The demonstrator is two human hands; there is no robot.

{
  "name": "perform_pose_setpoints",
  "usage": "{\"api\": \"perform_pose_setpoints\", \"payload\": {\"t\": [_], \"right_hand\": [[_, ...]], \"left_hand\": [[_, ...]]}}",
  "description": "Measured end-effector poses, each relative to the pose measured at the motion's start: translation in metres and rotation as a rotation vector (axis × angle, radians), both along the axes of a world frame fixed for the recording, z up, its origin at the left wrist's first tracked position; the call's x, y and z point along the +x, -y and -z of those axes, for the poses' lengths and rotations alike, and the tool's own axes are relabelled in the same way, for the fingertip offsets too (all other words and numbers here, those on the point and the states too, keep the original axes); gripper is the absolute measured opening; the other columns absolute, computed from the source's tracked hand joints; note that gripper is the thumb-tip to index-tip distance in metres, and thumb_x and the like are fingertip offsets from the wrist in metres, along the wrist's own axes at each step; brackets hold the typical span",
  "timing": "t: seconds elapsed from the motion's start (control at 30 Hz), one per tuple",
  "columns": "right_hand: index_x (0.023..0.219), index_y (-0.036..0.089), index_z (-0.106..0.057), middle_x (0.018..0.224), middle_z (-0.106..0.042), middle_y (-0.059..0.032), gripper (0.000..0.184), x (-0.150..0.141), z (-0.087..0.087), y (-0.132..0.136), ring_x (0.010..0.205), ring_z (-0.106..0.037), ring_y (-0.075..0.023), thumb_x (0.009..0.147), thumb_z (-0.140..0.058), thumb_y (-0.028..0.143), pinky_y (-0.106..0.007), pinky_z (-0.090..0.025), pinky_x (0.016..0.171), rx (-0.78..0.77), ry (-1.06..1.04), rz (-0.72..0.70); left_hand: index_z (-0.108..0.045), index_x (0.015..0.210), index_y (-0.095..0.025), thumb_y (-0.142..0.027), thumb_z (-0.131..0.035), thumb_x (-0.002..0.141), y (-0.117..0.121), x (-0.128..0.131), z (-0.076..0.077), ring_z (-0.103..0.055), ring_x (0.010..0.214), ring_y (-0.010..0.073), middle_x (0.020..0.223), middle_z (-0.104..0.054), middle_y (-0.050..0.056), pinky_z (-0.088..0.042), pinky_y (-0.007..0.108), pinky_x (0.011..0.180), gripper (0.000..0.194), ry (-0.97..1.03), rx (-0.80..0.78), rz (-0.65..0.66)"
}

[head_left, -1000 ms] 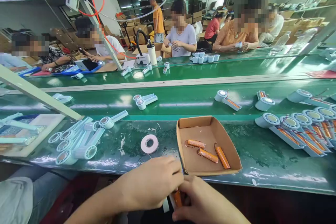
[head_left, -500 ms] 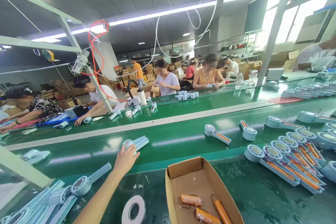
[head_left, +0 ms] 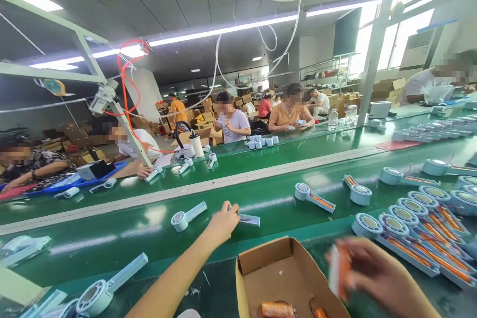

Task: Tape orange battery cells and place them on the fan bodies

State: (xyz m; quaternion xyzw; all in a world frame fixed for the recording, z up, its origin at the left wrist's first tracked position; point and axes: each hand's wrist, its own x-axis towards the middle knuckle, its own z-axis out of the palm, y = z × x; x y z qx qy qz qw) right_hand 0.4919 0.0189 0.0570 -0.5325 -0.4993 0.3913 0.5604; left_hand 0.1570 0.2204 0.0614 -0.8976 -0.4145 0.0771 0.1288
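The left hand [head_left: 224, 222] was curled around a pale blue housing [head_left: 250, 220] beyond the cardboard box [head_left: 288, 271]. The right hand [head_left: 380, 271], blurred, gripped an orange-and-white pack [head_left: 341, 269] by the box's right side; orange packs [head_left: 278, 309] lay inside.

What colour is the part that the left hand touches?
The part is pale blue, clearest in the head view.

Readable text, labels, brands, numbers: none. Landmark: cardboard box [head_left: 285, 273]. Orange cylinder [head_left: 278, 310] inside it: pale patches, not resolvable as lettering. Orange-and-white piece [head_left: 340, 269] by its right side: blurred, any marking unreadable. Cartons [head_left: 387, 90] far beyond it, rightward: any print too small.
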Motion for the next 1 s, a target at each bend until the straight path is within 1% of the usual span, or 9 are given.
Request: {"api": "perform_pose_setpoints", "payload": {"t": [0.03,0.1,0.2,0.27,0.37,0.5,0.6,0.73,1.0], "right_hand": [[0.098,0.027,-0.075,0.097,-0.082,-0.0157,0.062,-0.002,-0.01,-0.02,0.088,-0.08,-0.0367,0.058,-0.094,0.071,-0.052,-0.067,0.082,0.023,-0.026,-0.044],[0.1,0.025,-0.073,0.098,-0.083,-0.0149,0.062,-0.014,-0.025,-0.063,0.09,-0.08,-0.0345,0.063,-0.09,0.071,-0.05,-0.067,0.083,0.117,-0.073,-0.083],[0.109,0.025,-0.07,0.091,-0.083,-0.0077,0.055,-0.038,-0.029,-0.118,0.085,-0.08,-0.0283,0.07,-0.088,0.06,-0.044,-0.066,0.083,0.187,-0.013,-0.158],[0.11,0.024,-0.07,0.086,-0.082,-0.0032,0.045,-0.053,-0.022,-0.144,0.083,-0.08,-0.0246,0.076,-0.084,0.051,-0.039,-0.065,0.083,0.187,0.179,-0.205],[0.114,0.024,-0.071,0.085,-0.081,-0.0002,0.029,-0.069,-0.006,-0.17,0.078,-0.079,-0.0197,0.089,-0.074,0.039,-0.031,-0.061,0.076,0.139,0.607,-0.276],[0.116,0.024,-0.073,0.091,-0.083,-0.0039,0.023,-0.082,0.005,-0.189,0.083,-0.078,-0.0216,0.094,-0.073,0.032,-0.03,-0.055,0.077,0.087,0.927,-0.328],[0.116,0.025,-0.074,0.097,-0.083,-0.0077,0.021,-0.089,0.005,-0.195,0.092,-0.078,-0.0266,0.097,-0.073,0.032,-0.031,-0.052,0.08,0.056,1.119,-0.365],[0.119,0.027,-0.075,0.099,-0.083,-0.0073,0.022,-0.096,0.001,-0.198,0.095,-0.078,-0.0285,0.099,-0.072,0.035,-0.031,-0.052,0.08,0.006,1.314,-0.424],[0.135,0.034,-0.074,0.103,-0.081,-0.011,0.04,-0.104,0.007,-0.195,0.097,-0.078,-0.0319,0.097,-0.073,0.047,-0.035,-0.055,0.079,-0.099,1.509,-0.438]], "left_hand": [[-0.073,0.112,-0.021,0.005,-0.065,0.076,-0.006,0.016,0.0,-0.056,0.13,0.0352,0.135,-0.061,0.016,-0.066,0.039,0.08,0.045,-0.003,-0.04,0.01],[-0.075,0.104,-0.02,0.0,-0.068,0.078,-0.02,0.036,0.0,-0.058,0.129,0.0352,0.131,-0.062,0.016,-0.065,0.041,0.084,0.034,0.004,-0.115,0.012],[-0.078,0.101,-0.023,-0.01,-0.067,0.084,-0.036,0.041,0.001,-0.062,0.123,0.0319,0.133,-0.065,0.013,-0.063,0.041,0.09,0.024,0.037,-0.226,-0.007],[-0.079,0.101,-0.026,-0.016,-0.064,0.09,-0.043,0.037,0.0,-0.063,0.124,0.0278,0.139,-0.066,0.008,-0.059,0.04,0.1,0.021,0.075,-0.289,-0.008],[-0.078,0.103,-0.029,-0.025,-0.063,0.096,-0.046,0.034,-0.001,-0.06,0.132,0.0236,0.146,-0.066,0.001,-0.052,0.036,0.11,0.018,0.15,-0.353,-0.005],[-0.075,0.112,-0.028,-0.029,-0.053,0.104,-0.048,0.043,0.005,-0.064,0.128,0.022,0.136,-0.073,0.004,-0.051,0.035,0.108,0.023,0.254,-0.377,-0.064],[-0.069,0.125,-0.023,-0.036,-0.048,0.109,-0.05,0.053,0.01,-0.068,0.117,0.0235,0.128,-0.074,0.009,-0.054,0.041,0.104,0.029,0.313,-0.371,-0.144],[-0.066,0.131,-0.017,-0.046,-0.06,0.106,-0.05,0.062,0.013,-0.069,0.115,0.0253,0.129,-0.07,0.011,-0.057,0.05,0.103,0.039,0.351,-0.38,-0.203],[-0.067,0.13,-0.018,-0.043,-0.066,0.104,-0.043,0.072,0.011,-0.068,0.116,0.0251,0.131,-0.069,0.011,-0.059,0.05,0.102,0.036,0.416,-0.416,-0.247]]}}
